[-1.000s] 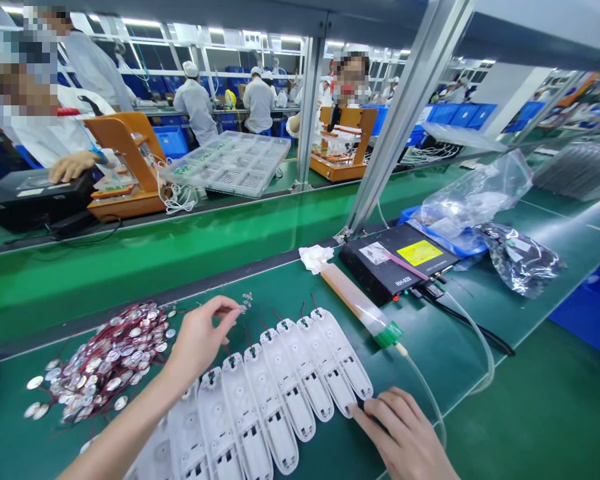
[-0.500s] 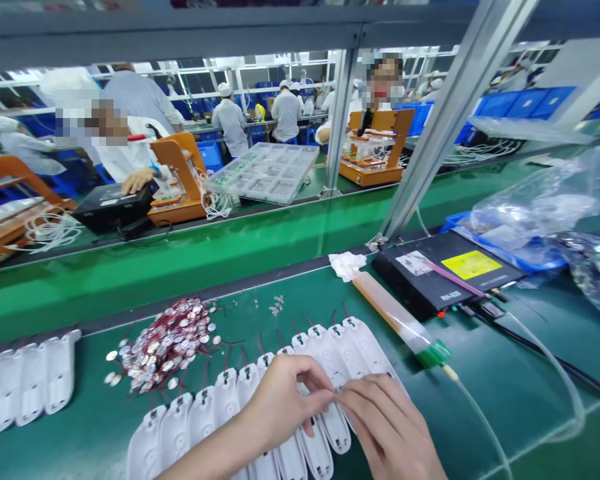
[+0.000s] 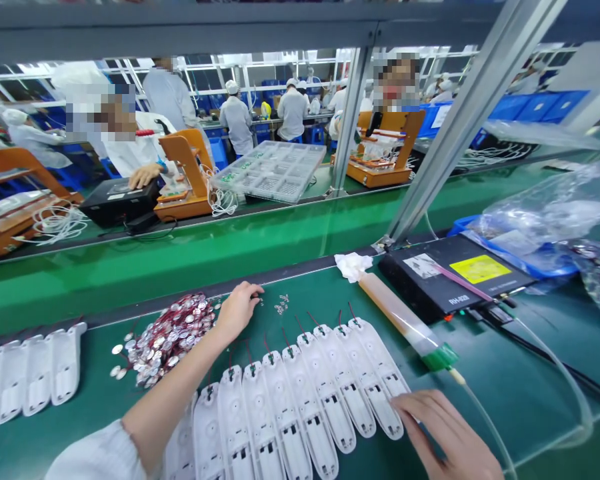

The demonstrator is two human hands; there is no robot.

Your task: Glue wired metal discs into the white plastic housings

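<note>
My left hand (image 3: 239, 309) reaches over the bench, fingers bent together in a pinch beside the small clear parts (image 3: 281, 305). What its fingertips hold, if anything, is too small to make out. A row of white plastic shells (image 3: 317, 413) with thin red wires at their far ends lies side by side in front of me. My right hand (image 3: 445, 433) is at the near end of the rightmost shell, fingertips drawn together against its edge. Anything between them is hidden. Under my left forearm is a pile of silvery discs with red wires (image 3: 180, 333).
More white shells (image 3: 35, 377) lie at left. To the right are a green-taped tube of amber fluid (image 3: 400, 320) with a hose, a black control box (image 3: 455, 280) and a plastic bag (image 3: 555, 207). A metal post (image 3: 460, 133) slants upward. Co-workers sit across the bench.
My hands were together over the shells, fingertips meeting. The left has moved away and left to the small clear parts; the right has drawn back to the right. The view has shifted slightly.
</note>
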